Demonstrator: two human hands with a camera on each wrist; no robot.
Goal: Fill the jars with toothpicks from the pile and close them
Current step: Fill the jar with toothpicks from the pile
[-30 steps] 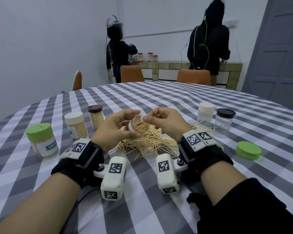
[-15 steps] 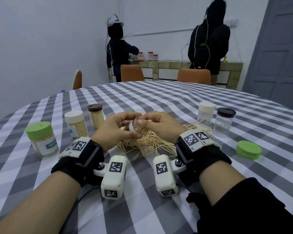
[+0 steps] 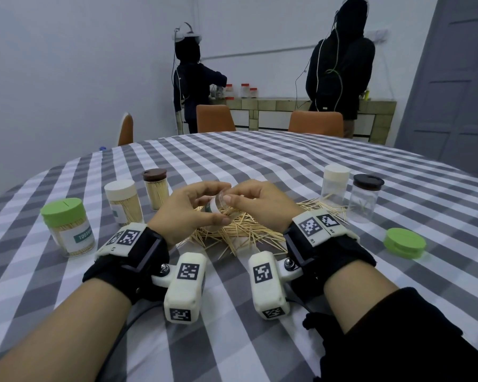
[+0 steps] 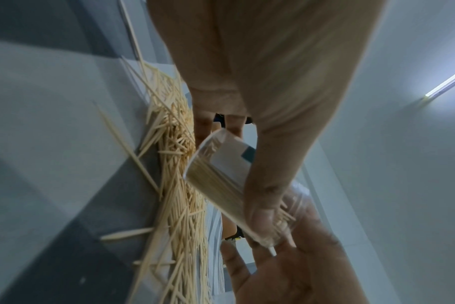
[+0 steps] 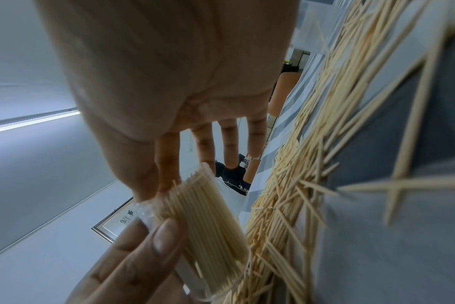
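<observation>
Toothpicks pack the clear jar (image 3: 215, 204) that our left hand (image 3: 184, 209) grips, fingers and thumb curled round its wall, holding it tilted just above the pile of toothpicks (image 3: 243, 230) on the checked tablecloth (image 3: 260, 166). Our right hand (image 3: 260, 205) meets the jar at its open mouth, thumb and fingers bent against the rim; whether they pinch any sticks there we cannot tell. From the left wrist, the jar (image 4: 229, 176) shows a white label and a dense bundle of sticks inside. From the right wrist, that bundle (image 5: 208, 216) fills the jar.

Left of the pile stand three capped, filled jars: a green-lidded jar (image 3: 66, 227), a cream-lidded jar (image 3: 123, 201) and a brown-lidded jar (image 3: 155, 188). Right of the pile stand two nearly empty capped jars, a tall cream-lidded jar (image 3: 335, 184) touching the pile's edge and a black-lidded jar (image 3: 366, 198), with a loose green lid (image 3: 404, 242) lying well apart, further right.
</observation>
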